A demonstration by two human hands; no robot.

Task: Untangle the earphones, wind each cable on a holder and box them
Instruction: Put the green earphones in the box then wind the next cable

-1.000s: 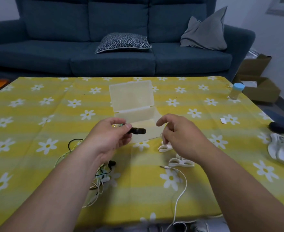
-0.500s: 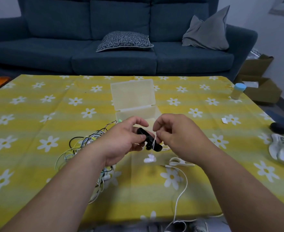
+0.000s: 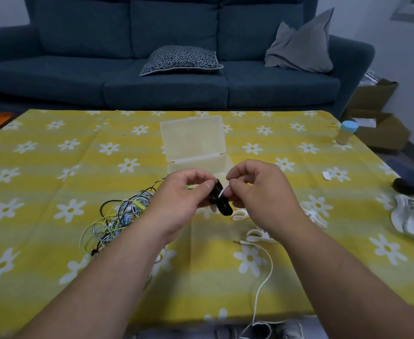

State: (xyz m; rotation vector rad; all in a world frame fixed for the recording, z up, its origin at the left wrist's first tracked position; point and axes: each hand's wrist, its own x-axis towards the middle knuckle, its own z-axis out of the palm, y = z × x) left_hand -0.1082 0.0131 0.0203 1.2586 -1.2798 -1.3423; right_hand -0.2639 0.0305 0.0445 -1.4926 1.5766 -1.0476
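My left hand (image 3: 181,199) grips a black cable holder (image 3: 219,200) above the table. Against it, my right hand (image 3: 257,192) pinches a thin white earphone cable (image 3: 222,192). A tangle of black, yellow and blue earphone cables (image 3: 118,216) lies on the cloth left of my left wrist. One white cable with a jack plug (image 3: 262,265) runs from mid-table over the near edge. White holders (image 3: 257,234) lie under and beside my right hand. The clear plastic box (image 3: 192,140) stands behind my hands with its lid up.
The table wears a yellow cloth with white flowers (image 3: 54,167). A small blue-capped bottle (image 3: 346,132) stands at the far right corner. White and black items (image 3: 411,211) lie at the right edge. A blue sofa (image 3: 152,69) and cardboard boxes (image 3: 377,113) lie beyond.
My right hand came up from the white holders to the black holder and took a white cable. My left hand lifted the holder and tilted it; the tangle is more exposed.
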